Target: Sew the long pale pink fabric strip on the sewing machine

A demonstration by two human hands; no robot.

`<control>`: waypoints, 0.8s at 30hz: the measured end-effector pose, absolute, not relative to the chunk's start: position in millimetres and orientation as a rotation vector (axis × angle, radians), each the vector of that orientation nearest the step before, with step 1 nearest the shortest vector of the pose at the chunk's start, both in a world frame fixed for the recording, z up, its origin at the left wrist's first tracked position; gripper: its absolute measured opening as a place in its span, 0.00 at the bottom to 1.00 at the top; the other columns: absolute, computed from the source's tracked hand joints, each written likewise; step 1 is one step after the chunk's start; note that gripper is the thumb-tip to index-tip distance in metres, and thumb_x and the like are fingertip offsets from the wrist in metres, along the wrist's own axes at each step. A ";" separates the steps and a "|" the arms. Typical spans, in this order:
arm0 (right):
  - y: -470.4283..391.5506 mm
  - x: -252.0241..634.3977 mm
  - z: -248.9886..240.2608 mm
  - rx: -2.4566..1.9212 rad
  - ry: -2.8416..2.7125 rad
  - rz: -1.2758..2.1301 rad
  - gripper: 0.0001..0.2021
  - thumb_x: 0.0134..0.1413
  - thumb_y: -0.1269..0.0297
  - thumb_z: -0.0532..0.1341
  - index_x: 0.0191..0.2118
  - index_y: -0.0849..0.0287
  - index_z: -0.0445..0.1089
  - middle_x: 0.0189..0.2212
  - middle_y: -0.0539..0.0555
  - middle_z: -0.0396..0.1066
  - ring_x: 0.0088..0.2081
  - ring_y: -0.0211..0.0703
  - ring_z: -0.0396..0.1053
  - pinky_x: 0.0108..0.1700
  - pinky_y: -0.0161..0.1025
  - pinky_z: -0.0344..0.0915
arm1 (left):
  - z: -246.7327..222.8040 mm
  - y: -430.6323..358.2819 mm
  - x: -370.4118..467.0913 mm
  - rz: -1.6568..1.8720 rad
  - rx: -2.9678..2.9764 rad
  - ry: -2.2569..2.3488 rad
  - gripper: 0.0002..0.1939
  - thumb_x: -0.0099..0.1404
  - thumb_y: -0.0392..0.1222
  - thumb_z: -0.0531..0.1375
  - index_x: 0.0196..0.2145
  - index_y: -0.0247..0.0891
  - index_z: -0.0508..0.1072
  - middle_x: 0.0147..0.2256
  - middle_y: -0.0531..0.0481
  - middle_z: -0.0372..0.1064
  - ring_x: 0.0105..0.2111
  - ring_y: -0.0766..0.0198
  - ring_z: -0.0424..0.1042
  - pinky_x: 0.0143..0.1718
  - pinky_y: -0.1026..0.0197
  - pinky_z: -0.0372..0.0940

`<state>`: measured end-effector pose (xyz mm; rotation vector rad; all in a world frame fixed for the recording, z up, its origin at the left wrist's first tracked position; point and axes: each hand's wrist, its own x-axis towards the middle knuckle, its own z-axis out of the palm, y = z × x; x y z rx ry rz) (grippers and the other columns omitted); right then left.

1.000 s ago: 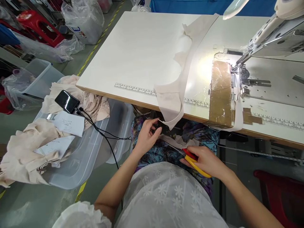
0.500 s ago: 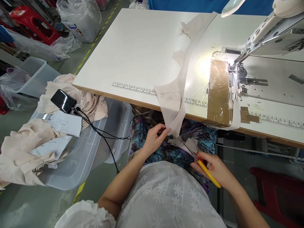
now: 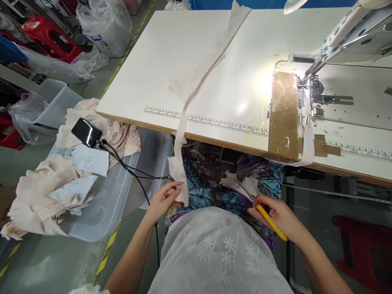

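My left hand (image 3: 165, 199) pinches the lower end of a long beige fabric piece (image 3: 181, 130), in front of the table's near edge. From there the fabric runs up over the edge and across the white tabletop (image 3: 128, 73) to its far side, partly blurred. Over my lap, my right hand (image 3: 272, 214) is closed around yellow-and-red handled scissors (image 3: 271, 222), their blades pointing up and left. Beneath the blade tips lie beige fabric scraps (image 3: 249, 183) on the patterned cloth over my legs.
On the right stands a sewing machine (image 3: 346, 45) with a brown taped block (image 3: 284, 118) beside its needle area. A clear plastic tub (image 3: 101, 222) at left holds beige garments (image 3: 39, 192), paper slips and a black device (image 3: 86, 132) with cables. A red stool (image 3: 367, 245) stands lower right.
My left hand has moved left and down, drawing the fabric's near end with it; the fabric has slid leftward and narrowed into a strip. My right hand with the scissors has barely moved.
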<state>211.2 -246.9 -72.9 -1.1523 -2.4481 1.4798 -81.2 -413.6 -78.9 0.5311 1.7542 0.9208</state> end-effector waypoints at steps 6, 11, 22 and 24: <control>-243.4 203.4 -65.8 -1.094 -2.532 1.435 0.24 0.54 0.41 0.55 0.21 0.53 0.49 0.17 0.46 0.56 0.21 0.36 0.52 0.23 0.34 0.53 | -50.1 -363.8 -47.3 1.008 0.716 1.428 0.20 0.63 0.56 0.60 0.44 0.40 0.75 0.43 0.43 0.76 0.43 0.55 0.75 0.36 0.61 0.70; -237.5 200.0 -53.5 -1.073 -2.544 1.549 0.23 0.55 0.40 0.54 0.23 0.53 0.51 0.19 0.46 0.56 0.23 0.37 0.53 0.25 0.35 0.52 | -48.5 -338.2 -37.0 1.045 1.087 1.667 0.16 0.62 0.54 0.61 0.28 0.38 0.75 0.36 0.47 0.70 0.26 0.69 0.65 0.26 0.65 0.61; -205.2 178.1 -57.3 -0.745 -2.662 2.052 0.27 0.52 0.33 0.52 0.24 0.54 0.52 0.22 0.44 0.48 0.24 0.35 0.47 0.24 0.34 0.48 | -46.5 -331.0 -28.2 0.951 0.598 1.266 0.23 0.56 0.61 0.64 0.31 0.34 0.73 0.24 0.49 0.73 0.24 0.64 0.74 0.22 0.67 0.63; -203.0 175.0 -58.8 -0.713 -2.681 2.095 0.28 0.51 0.33 0.53 0.24 0.54 0.52 0.22 0.44 0.48 0.25 0.35 0.47 0.24 0.34 0.47 | -48.1 -330.0 -28.2 0.966 0.568 1.286 0.23 0.55 0.61 0.65 0.30 0.34 0.73 0.25 0.49 0.74 0.25 0.64 0.75 0.22 0.67 0.62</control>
